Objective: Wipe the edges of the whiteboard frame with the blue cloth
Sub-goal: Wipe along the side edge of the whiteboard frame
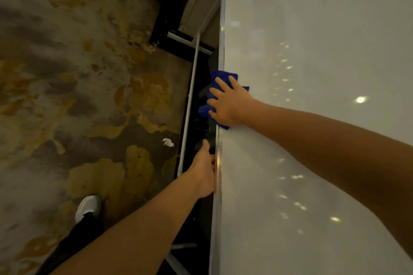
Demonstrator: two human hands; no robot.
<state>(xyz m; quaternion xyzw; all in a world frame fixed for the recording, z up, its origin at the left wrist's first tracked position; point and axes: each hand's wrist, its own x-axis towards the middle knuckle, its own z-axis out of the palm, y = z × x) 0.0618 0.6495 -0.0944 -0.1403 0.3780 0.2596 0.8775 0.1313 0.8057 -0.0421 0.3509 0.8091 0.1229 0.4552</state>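
Note:
The whiteboard (312, 73) fills the right half of the view, glossy and white, with its silver frame edge (221, 51) running from top to bottom. My right hand (228, 102) presses the blue cloth (221, 76) flat over that frame edge, fingers spread on top of the cloth. Lower down, my left hand (204, 172) grips the same frame edge, thumb pointing up along it and fingers curled behind the board.
A patterned grey and yellow carpet (78, 85) covers the left. A white stand bar (190, 100) runs beside the frame over dark base parts. A small white scrap (168, 142) lies on the carpet. My white shoe (88, 206) shows at the bottom left.

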